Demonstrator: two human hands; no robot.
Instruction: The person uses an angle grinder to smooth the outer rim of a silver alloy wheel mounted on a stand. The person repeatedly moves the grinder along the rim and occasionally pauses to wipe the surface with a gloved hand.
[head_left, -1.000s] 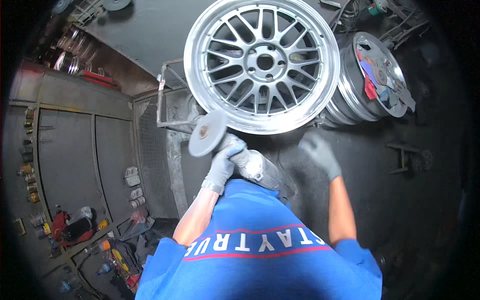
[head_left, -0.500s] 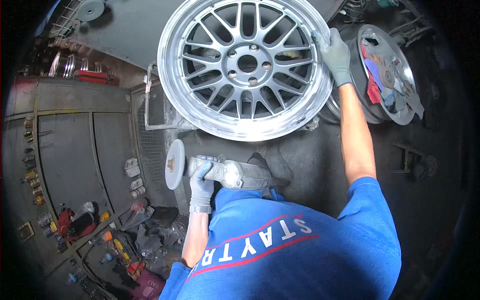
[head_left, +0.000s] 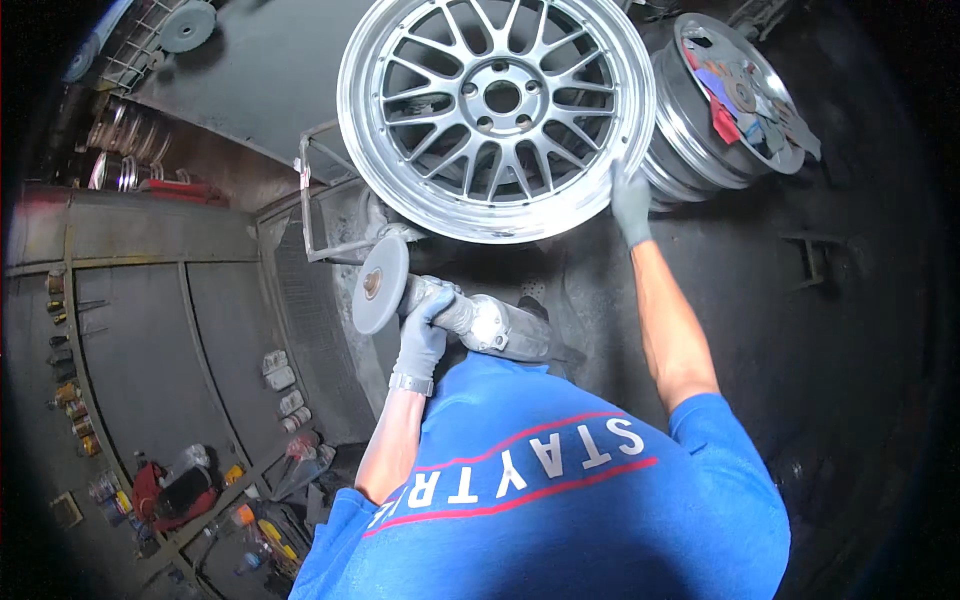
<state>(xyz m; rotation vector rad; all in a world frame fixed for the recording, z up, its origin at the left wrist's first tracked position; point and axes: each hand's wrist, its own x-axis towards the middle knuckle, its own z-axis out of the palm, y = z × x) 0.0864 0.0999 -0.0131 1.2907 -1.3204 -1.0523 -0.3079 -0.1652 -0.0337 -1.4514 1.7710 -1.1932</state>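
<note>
Grey-gloved hands grip angle grinder (head_left: pixel 470 318) and alloy wheel (head_left: pixel 497 110).

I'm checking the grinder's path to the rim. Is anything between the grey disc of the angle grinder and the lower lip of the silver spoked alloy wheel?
Nothing visible blocks it. The grey grinding disc, on the grinder in the left hand, sits just below the silver spoked alloy wheel, only open air between. The right hand grips the lip further right, clear of that gap.
</note>
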